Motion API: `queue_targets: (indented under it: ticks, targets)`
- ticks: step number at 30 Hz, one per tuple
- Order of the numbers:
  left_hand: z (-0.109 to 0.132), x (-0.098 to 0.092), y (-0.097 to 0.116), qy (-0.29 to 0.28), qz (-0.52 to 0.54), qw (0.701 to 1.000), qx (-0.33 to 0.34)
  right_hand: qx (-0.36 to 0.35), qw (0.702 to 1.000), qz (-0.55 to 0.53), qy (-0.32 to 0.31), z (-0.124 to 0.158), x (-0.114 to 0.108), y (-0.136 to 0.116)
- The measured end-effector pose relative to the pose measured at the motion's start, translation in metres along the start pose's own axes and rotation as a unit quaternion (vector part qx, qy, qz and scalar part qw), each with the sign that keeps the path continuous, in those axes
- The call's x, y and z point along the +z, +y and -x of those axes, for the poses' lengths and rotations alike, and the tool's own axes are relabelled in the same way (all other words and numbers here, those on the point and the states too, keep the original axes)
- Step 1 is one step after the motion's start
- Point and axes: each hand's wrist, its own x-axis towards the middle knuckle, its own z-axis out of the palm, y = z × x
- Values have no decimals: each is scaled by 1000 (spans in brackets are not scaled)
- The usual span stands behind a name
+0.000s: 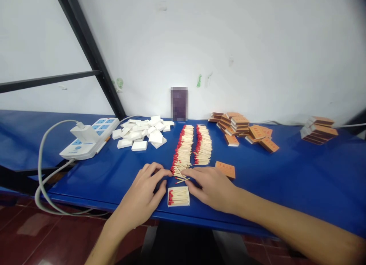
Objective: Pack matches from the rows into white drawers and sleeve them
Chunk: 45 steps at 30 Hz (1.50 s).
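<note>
My left hand (150, 190) rests over the table with thumb and index finger apart. Its index fingertip touches the red heads at the near end of a long row of matches (184, 143). From the other side, my right hand (213, 187) reaches to the plain ends, index finger and thumb spread. A few loose matches (181, 180) lie crosswise between the two hands. Just below them sits a white matchbox tray (178, 205), with a layer of matches inside, heads to the left. A second row of matches (203, 147) lies beside the first.
White matchbox trays (138, 133) are heaped at left, near a power strip (97, 135) with cables. Orange matchbox sleeves (237, 124) pile up at right, with another stack (320, 130) farther right. One orange matchbox sleeve (227, 169) lies behind my right hand.
</note>
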Motion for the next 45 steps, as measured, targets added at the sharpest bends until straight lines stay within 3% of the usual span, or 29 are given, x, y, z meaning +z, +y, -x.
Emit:
queue_targets:
  ticks: [5, 16, 28, 37, 45]
  targets:
    - [1, 0, 0, -2, -19, 1000, 1, 41, 998, -46, 17, -4, 0, 4]
    - [1, 2, 2, -48, -107, 993, 18, -10, 1000, -4, 6, 0, -1, -2]
    - [2, -1, 0, -45, -30, 998, 10, -12, 1000, 1, 15, -1, 5, 5]
    - [2, -2, -1, -60, -29, 998, 8, -105, 994, -14, -39, 0, 2, 11]
    - [2, 0, -1, -37, -14, 999, 11, -101, 994, 5, -40, 0, 3, 11]
